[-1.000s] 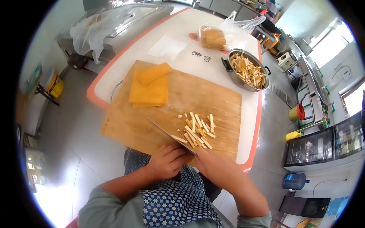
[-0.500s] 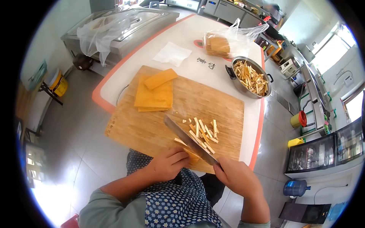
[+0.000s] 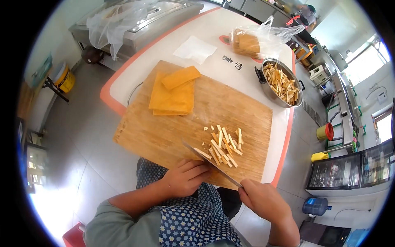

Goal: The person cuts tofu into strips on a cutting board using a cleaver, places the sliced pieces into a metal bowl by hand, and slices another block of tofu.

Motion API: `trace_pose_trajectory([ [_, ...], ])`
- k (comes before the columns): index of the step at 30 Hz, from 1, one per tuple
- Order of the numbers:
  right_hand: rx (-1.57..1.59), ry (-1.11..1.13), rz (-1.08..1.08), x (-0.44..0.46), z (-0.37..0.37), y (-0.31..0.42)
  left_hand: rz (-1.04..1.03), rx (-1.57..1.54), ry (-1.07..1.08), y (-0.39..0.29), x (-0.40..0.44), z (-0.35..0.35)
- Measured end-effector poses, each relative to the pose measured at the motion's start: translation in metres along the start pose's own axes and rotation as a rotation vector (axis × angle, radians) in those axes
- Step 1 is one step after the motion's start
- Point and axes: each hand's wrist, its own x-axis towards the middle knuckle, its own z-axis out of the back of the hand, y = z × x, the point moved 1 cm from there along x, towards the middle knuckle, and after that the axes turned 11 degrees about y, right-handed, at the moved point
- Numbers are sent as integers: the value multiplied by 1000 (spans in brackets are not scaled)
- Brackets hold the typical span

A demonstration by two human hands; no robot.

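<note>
My right hand [image 3: 263, 199] is closed around the handle of a kitchen knife [image 3: 224, 175], whose blade slants across the near edge of a wooden cutting board [image 3: 238, 99]. Against the blade's near side, the curled fingers of my left hand [image 3: 188, 178] press on a piece of orange-skinned dried tofu [image 3: 213, 178], mostly hidden by hand and knife. Cut tofu strips [image 3: 224, 146], pale inside, lie in a loose heap beyond the blade. Flat orange tofu slabs [image 3: 173, 96] are stacked at the board's far left, a smaller one lying askew on top.
A two-handled steel pot [image 3: 266, 86] full of tofu strips stands right of the board. Behind it, a clear plastic bag [image 3: 269, 39] holds more tofu slabs. A white sheet [image 3: 195, 49] lies on the table [image 3: 156, 47]. Another person [image 3: 305, 16] is far back.
The knife blade has moved nearer my left hand and is seen more edge-on. The strips now lie apart from the blade. The whole view has shifted slightly.
</note>
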Motion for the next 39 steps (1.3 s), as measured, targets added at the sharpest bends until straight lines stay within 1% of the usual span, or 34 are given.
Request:
trace_pose_trajectory([
  [6,28,-10,9,44,-4,-1,22,2,30,-1,1,-1],
  [8,101,-71,152,59,-2,3,23,13,30,-5,4,0],
  [9,97,-83,164,58,0,4,49,22,23,-5,4,3],
  [11,90,-117,32,57,6,4,33,9,-27,-3,3,1],
  [12,91,-109,47,52,9,3,10,-28,-62,-3,1,1],
  [14,176,-102,25,32,16,0,8,-17,-58,-4,-2,0],
  [16,151,-108,34,20,18,0,-10,-22,-72,-4,0,-3],
  [18,109,-44,-25,11,14,0,-26,-11,-97,-2,0,-5],
  [20,100,-19,-40,5,12,2,-36,-2,-84,-2,2,-1],
  [22,92,6,-44,3,8,2,-43,15,-70,-2,2,0],
  [24,32,-12,26,2,4,2,-47,16,-101,-1,2,-2],
  [28,43,-32,31,17,-12,-5,-31,15,-85,-1,0,-2],
  [30,8,-15,-13,32,-20,-1,-6,1,-73,-2,1,-1],
  [31,15,-31,-22,38,-18,4,-25,1,-68,-4,2,-2],
  [33,99,-58,79,49,-9,14,16,28,-73,-5,3,-3],
  [34,97,-72,77,49,-6,13,3,33,-75,-6,4,-2],
  [36,135,-54,-14,53,-2,10,4,11,-99,-7,4,1],
  [39,140,-81,16,33,8,6,-13,25,-116,-5,-3,-4],
])
